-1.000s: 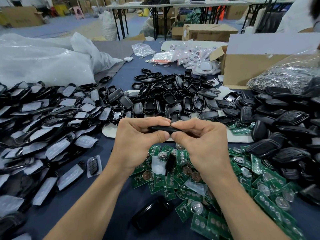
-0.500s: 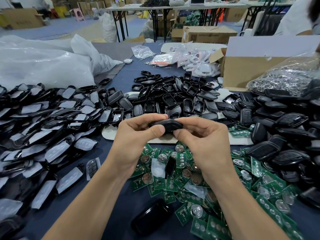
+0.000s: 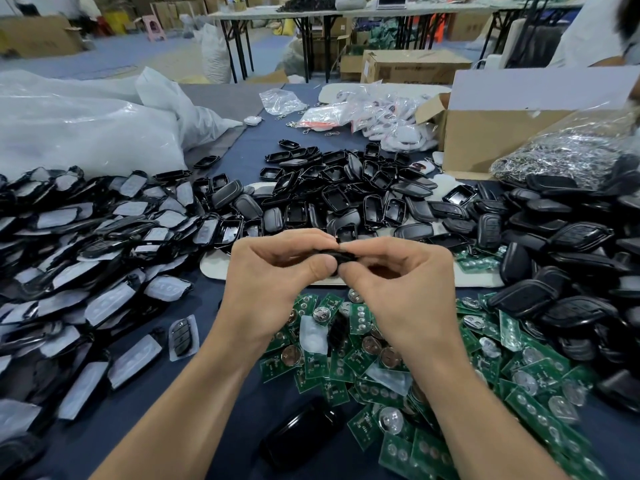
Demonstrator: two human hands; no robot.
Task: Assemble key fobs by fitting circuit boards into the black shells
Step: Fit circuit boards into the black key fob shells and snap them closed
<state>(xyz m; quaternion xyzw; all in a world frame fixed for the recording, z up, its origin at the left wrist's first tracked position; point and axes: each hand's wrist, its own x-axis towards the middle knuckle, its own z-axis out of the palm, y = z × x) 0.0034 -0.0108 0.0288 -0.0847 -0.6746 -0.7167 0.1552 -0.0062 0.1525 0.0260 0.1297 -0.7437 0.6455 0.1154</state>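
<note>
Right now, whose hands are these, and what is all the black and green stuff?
There is no machine here, just a person. A camera on the person's head looks down, so you see their own two hands. The left hand and right hand pinch one black fob between their fingertips, above the table. Under the hands lies a heap of green boards, the little electric insides. Behind them lie black shells, the outsides. On the left are wrapped shells in clear plastic. A box stands far right.
</note>
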